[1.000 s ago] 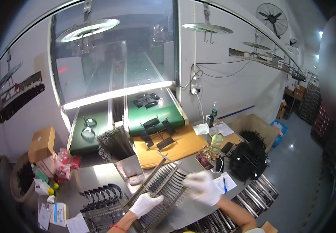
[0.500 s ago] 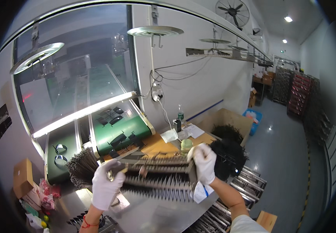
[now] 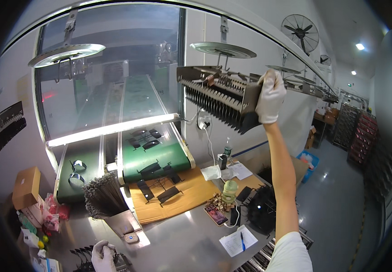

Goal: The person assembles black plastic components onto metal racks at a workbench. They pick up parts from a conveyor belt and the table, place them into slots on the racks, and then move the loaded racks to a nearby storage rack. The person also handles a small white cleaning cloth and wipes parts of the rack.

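Note:
My right hand [image 3: 270,97], white-gloved and raised, is closed on the right end of a metal rack [image 3: 249,97]. A row of dark, blade-like pieces [image 3: 214,103] hangs along the rack's underside. The rack's top is up at the hooks [image 3: 223,61] beneath a round metal disc [image 3: 223,50]; whether it bears on them I cannot tell. Low at the left, my left hand [image 3: 104,256], gloved too, has curled fingers beside several black curved parts [image 3: 82,256]. What those fingers hold, if anything, is hidden.
A green conveyor belt [image 3: 155,158] carries black parts towards yellow padding [image 3: 191,186]. Thin metal rods [image 3: 103,195] stand bundled at the left. A phone [image 3: 216,214], paper with a pen [image 3: 239,240] and a pile of black pieces [image 3: 260,211] lie right. Another loaded rack [image 3: 5,127] hangs far left.
The rack has risen from above the table to the overhead hooks in my right hand. My left hand has let go of it and dropped to the black parts. The view has shifted.

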